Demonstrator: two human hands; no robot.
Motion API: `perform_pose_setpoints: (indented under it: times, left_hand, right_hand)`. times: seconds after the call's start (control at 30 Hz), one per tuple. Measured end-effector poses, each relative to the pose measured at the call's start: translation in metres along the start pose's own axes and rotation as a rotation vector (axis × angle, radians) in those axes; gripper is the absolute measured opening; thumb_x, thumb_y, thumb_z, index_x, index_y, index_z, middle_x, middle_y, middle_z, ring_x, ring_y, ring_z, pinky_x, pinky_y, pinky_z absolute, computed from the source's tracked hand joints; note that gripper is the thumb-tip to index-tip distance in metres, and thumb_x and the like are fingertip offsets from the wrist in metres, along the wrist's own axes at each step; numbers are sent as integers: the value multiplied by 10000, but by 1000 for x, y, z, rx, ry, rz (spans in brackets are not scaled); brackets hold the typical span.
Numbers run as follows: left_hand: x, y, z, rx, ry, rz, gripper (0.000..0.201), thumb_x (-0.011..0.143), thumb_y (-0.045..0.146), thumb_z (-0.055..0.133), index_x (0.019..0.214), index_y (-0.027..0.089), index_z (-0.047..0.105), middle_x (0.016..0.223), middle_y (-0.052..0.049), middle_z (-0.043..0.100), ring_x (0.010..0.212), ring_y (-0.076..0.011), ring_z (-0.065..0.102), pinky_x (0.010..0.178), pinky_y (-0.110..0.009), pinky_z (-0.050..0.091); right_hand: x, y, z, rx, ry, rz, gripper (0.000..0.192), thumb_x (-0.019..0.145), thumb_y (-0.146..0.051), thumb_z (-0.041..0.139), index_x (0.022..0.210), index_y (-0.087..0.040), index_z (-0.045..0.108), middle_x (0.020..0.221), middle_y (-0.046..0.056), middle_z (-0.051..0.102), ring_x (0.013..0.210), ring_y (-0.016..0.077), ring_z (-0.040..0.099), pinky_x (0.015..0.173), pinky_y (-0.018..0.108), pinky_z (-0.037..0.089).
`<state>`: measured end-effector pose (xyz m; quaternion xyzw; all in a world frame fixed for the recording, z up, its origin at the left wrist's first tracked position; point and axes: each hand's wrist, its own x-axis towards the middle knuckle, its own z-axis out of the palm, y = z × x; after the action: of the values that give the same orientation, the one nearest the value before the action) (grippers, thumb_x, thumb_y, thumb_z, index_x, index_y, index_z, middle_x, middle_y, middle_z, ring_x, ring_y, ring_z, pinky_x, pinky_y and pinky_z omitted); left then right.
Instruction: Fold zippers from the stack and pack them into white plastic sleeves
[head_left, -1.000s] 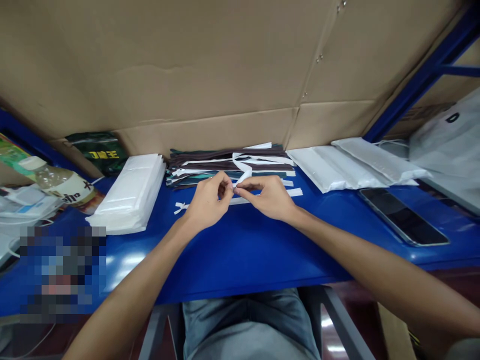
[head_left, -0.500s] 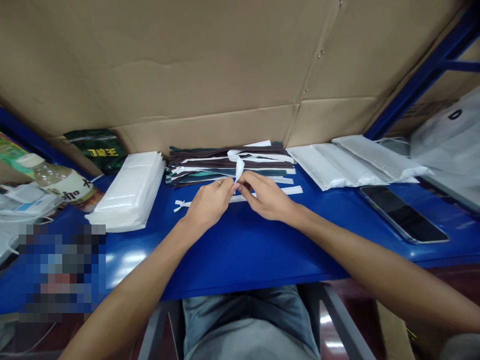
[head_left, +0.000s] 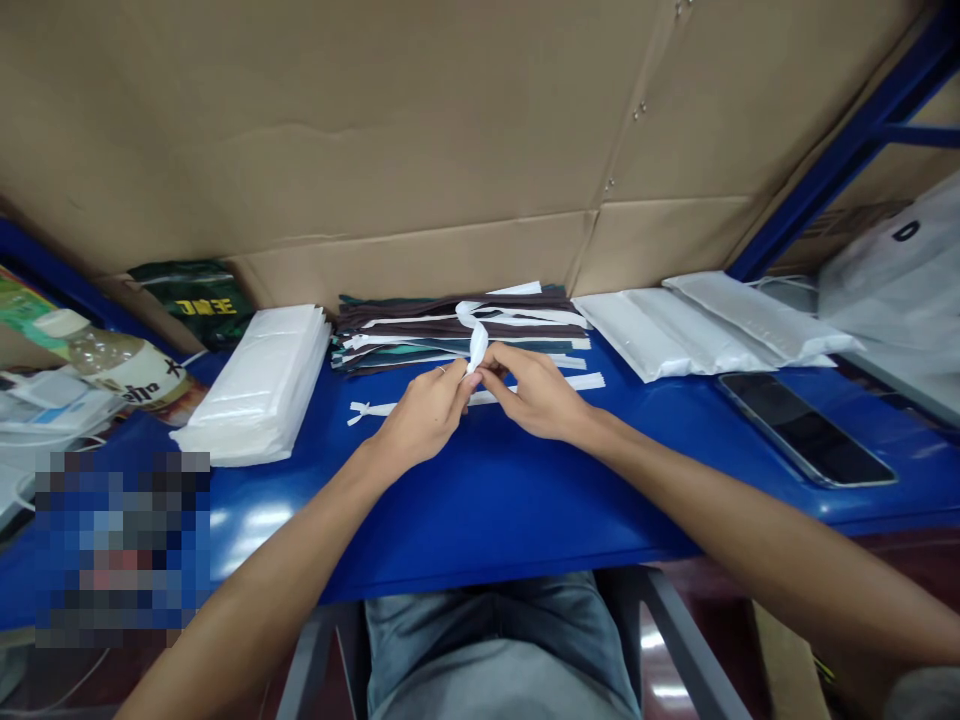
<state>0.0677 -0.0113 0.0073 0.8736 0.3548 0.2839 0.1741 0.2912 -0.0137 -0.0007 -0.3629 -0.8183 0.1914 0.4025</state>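
My left hand (head_left: 424, 412) and my right hand (head_left: 534, 392) meet at the middle of the blue table (head_left: 495, 500), both pinching a white zipper (head_left: 475, 346) that loops up from between the fingertips toward the far pile. Behind the hands lies a flat pile of zippers (head_left: 420, 330), dark brown, teal and white. Another white zipper (head_left: 375, 408) lies flat on the table under the hands, its ends showing to the left and right of them.
A stack of clear plastic bags (head_left: 259, 385) sits left of the pile; more flat plastic bags (head_left: 675, 330) lie to the right. A phone (head_left: 806, 430) rests at right, a bottle (head_left: 120, 368) at far left. A cardboard wall (head_left: 450, 150) backs the table.
The hands have drawn closer together and the white zipper's loop now stands more upright between the fingertips.
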Motion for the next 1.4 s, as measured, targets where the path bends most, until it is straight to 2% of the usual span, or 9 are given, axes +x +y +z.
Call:
perform_pose_setpoints:
  times: [0.4, 0.53, 0.63, 0.77, 0.83, 0.93, 1.03, 1.2, 1.4]
  left_hand:
    - [4, 0, -19, 67, -36, -14, 449, 1186, 378, 445, 783, 228, 576, 701, 4, 671, 625, -154, 597, 687, -337, 457]
    - [6, -7, -42, 133, 74, -91, 479, 1169, 362, 454, 738, 223, 609, 659, 6, 699, 596, -146, 614, 669, -332, 439]
    - [5, -23, -64, 221, 302, -274, 513, 1153, 361, 459, 686, 220, 619, 624, -11, 705, 607, -163, 651, 710, -340, 471]
    - [1, -46, -79, 301, 437, -483, 523, 1144, 396, 457, 684, 226, 637, 618, -40, 704, 650, -213, 679, 802, -377, 531]
    - [-2, -51, -77, 402, 420, -553, 474, 1129, 445, 486, 745, 229, 659, 656, -72, 708, 712, -266, 695, 813, -420, 541]
    - [-3, -51, -68, 541, 463, -610, 344, 1066, 557, 616, 1021, 225, 696, 745, -94, 720, 771, -325, 705, 781, -450, 530]
    - [-2, -43, -58, 478, 489, -473, 358, 1037, 517, 689, 1235, 223, 637, 725, -28, 694, 699, -256, 671, 728, -381, 498]
    - [1, -14, -33, 299, 164, -84, 307, 1064, 497, 642, 939, 230, 727, 668, -5, 676, 578, -161, 569, 610, -320, 404]
    - [1, 3, -4, 259, -61, -92, 380, 1077, 556, 608, 1055, 258, 842, 749, -47, 770, 576, -188, 635, 537, -319, 352]
  right_hand:
    - [5, 6, -15, -221, 9, -42, 187, 1144, -317, 470, 1014, -240, 580, 969, 56, 699, 849, 221, 613, 799, 378, 448]
    - [8, 34, -59, -459, 157, 117, 165, 1113, -308, 489, 980, -241, 560, 964, 82, 696, 864, 252, 624, 820, 405, 452]
    - [3, 63, -102, -651, 291, 304, 128, 1079, -287, 523, 965, -241, 556, 1087, 147, 703, 973, 299, 637, 885, 444, 476]
    - [-5, 82, -134, -677, 350, 300, 152, 1068, -234, 517, 919, -241, 548, 1334, 229, 676, 1209, 342, 617, 1074, 484, 476]
    - [-5, 78, -132, -614, 302, 303, 165, 1022, -212, 577, 860, -247, 565, 1247, 195, 746, 1161, 327, 657, 1080, 481, 488]
    - [-2, 63, -115, -487, 197, 377, 183, 945, -275, 693, 768, -240, 660, 907, 112, 797, 889, 276, 720, 883, 432, 548]
    - [1, 45, -91, -248, 7, 389, 210, 943, -381, 726, 807, -229, 772, 809, 65, 800, 765, 254, 742, 730, 393, 552]
    - [0, 24, -54, 18, -127, 250, 91, 948, -306, 727, 978, -239, 781, 934, 41, 851, 852, 250, 806, 792, 371, 605]
    - [-1, 9, -28, 51, -167, 235, 218, 990, -273, 698, 1194, -256, 774, 983, 25, 875, 900, 257, 832, 852, 388, 611]
